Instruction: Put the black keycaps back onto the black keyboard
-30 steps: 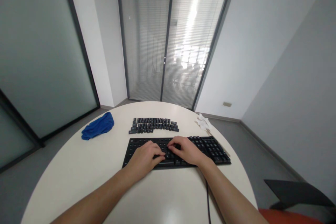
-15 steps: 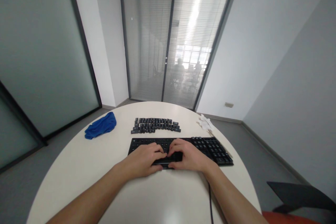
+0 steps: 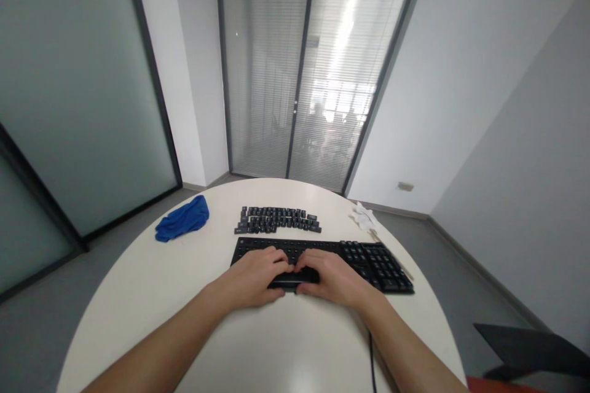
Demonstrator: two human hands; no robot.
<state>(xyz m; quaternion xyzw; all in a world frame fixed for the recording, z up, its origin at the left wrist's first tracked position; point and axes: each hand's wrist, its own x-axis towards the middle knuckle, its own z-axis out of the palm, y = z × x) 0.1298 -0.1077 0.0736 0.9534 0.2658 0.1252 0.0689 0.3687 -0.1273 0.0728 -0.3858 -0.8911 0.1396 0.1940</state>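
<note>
A black keyboard (image 3: pixel 329 245) lies in front of me with keycaps off most of its left and middle part; the number pad side at the right keeps its keycaps. My left hand (image 3: pixel 255 276) rests on its front middle, fingers bent over the top and thumb at the front edge. Mirroring it, my right hand (image 3: pixel 334 276) grips the same area from the right. The two index fingertips nearly meet above the long bar at the front. Whether they pinch a small part is hidden. Loose black keycaps (image 3: pixel 279 221) stand in rows behind the keyboard.
A blue cloth (image 3: pixel 183 219) lies at the left of the round white table (image 3: pixel 152 313). A crumpled white tissue or cloth (image 3: pixel 365 216) and a thin brush-like stick (image 3: pixel 374 235) lie at the right. A cable (image 3: pixel 372 362) runs toward me beside my right forearm.
The index fingertips have drawn slightly closer together over the keyboard's front middle. The whole view has shifted a little; the laid-out things stay in place.
</note>
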